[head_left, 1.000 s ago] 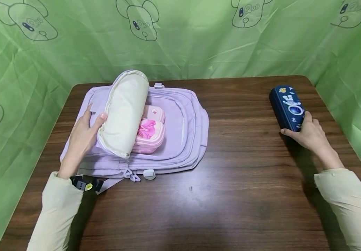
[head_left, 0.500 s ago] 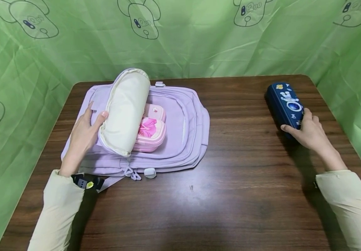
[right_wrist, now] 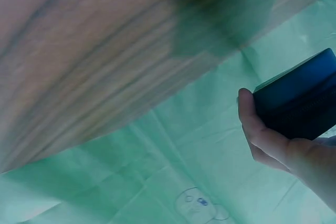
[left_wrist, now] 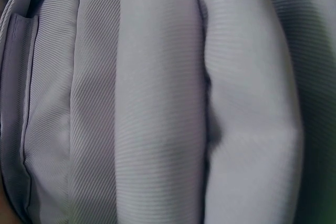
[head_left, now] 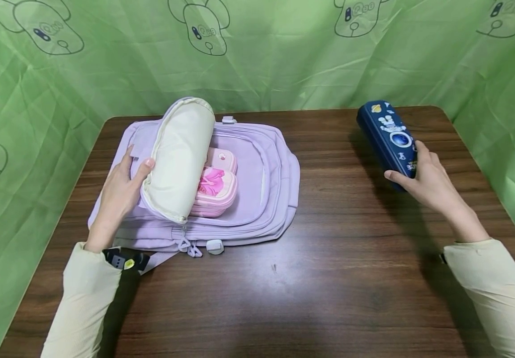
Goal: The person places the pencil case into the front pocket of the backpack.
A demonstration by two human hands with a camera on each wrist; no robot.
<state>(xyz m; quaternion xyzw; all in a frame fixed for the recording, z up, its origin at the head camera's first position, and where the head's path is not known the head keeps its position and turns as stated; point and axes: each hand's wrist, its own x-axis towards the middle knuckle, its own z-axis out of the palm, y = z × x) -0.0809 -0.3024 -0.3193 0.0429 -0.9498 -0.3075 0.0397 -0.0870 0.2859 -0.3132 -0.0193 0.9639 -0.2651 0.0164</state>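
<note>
A lavender backpack lies flat at the left of the table, its front pocket flap folded back with the cream lining showing. My left hand holds that flap, thumb on its edge; the other fingers are partly hidden. Two pink cases sit in the pocket, partly under the flap: one with a pink flower print, another paler case behind it. On the right, my right hand grips the near end of a dark blue pencil case with an astronaut print. In the right wrist view the pencil case is off the table.
Zipper pulls and a buckle hang at the backpack's near side. The brown wooden table stretches between the backpack and my right arm. Green printed cloth walls the back and both sides. Backpack fabric fills the left wrist view.
My right hand has lifted the blue pencil case and carried it left and slightly toward the back. The left hand and the flap have stayed in place.
</note>
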